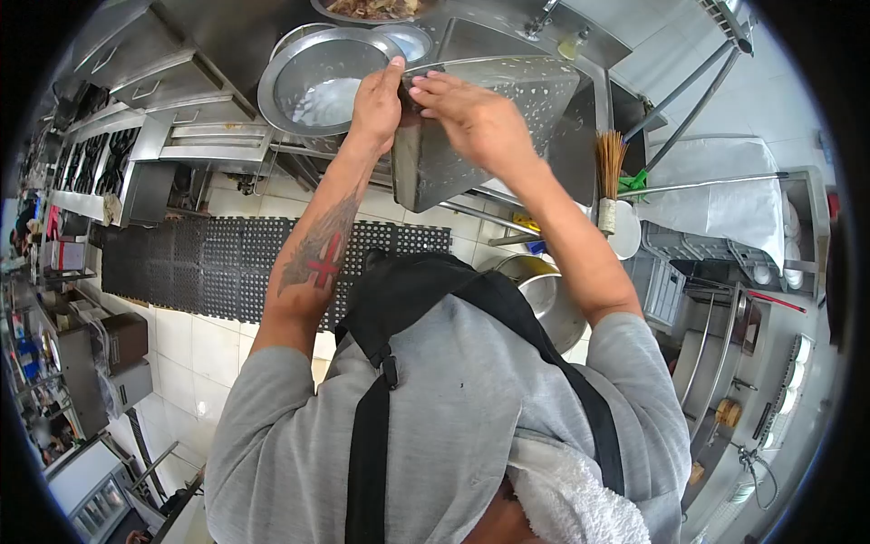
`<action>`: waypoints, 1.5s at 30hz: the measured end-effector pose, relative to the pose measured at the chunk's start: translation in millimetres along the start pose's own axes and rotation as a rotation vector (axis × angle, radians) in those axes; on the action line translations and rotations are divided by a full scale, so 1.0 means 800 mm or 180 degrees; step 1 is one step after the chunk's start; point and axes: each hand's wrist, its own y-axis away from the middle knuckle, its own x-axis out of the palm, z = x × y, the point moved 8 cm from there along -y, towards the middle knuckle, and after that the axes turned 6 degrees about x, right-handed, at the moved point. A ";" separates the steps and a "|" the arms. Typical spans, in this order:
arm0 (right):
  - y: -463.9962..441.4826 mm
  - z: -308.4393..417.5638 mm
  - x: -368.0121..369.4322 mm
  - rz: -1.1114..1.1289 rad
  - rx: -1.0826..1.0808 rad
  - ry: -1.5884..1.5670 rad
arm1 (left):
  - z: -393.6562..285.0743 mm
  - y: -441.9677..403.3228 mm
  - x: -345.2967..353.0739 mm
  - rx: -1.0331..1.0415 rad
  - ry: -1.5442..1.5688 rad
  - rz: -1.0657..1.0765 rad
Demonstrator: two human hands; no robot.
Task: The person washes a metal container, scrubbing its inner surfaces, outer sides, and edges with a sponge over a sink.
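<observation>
A deep metal pan [507,100], spotted with suds, is tilted on its side over the sink area in front of me. My left hand [376,107] grips the pan's near left edge, thumb up along the rim. My right hand [473,116] reaches across to the same corner, its fingers together and bent. Under those fingertips is a dark brownish patch; whether it is a scrubbing pad or the pan's shaded side, I cannot tell. Left of the pan stands a round metal bowl [276,86] with foamy water in it.
A smaller bowl [410,41] sits behind, and a basin of brownish food pieces [372,9] is at the top. The faucet [541,20] is at the back. A straw brush [609,172] stands at the right. A large pot [555,313] is below; a black rubber mat [208,263] covers the floor.
</observation>
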 end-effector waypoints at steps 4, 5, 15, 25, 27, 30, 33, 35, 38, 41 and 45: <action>-0.011 -0.010 -0.020 0.0014 0.0169 -0.0044 | -0.005 -0.003 0.015 -0.0172 0.0012 0.0268; -0.013 0.000 -0.023 -0.0095 0.0091 0.0045 | -0.002 -0.001 0.019 -0.0185 0.0015 0.0267; -0.030 0.005 -0.047 -0.0007 -0.0265 0.0442 | -0.026 -0.009 0.052 -0.0234 0.0113 0.0396; -0.023 -0.065 -0.052 -0.0866 0.1208 -0.0887 | -0.044 0.005 0.067 0.0172 -0.0024 0.1137; -0.020 -0.076 -0.061 -0.1047 0.1374 -0.0866 | -0.051 0.020 0.083 0.0185 -0.0142 0.1466; -0.017 -0.085 -0.042 -0.0676 0.1969 -0.1107 | -0.017 0.020 0.062 0.0112 -0.0526 0.1355; -0.013 -0.010 -0.056 -0.1261 0.0135 0.0061 | -0.052 0.019 0.074 0.0342 -0.0048 0.1010; -0.017 0.003 -0.070 -0.1087 -0.0019 0.0220 | -0.056 0.013 0.071 0.0280 -0.0178 0.1247; -0.025 -0.025 -0.074 -0.1118 0.0169 -0.0008 | -0.069 0.012 0.090 0.0182 0.0501 0.1440; -0.003 0.022 -0.060 -0.0735 -0.0531 0.0774 | -0.068 0.001 0.084 0.0315 0.0540 0.1445; -0.018 -0.005 -0.082 -0.1084 -0.0292 0.0748 | -0.062 0.009 0.093 0.0202 0.0516 0.1384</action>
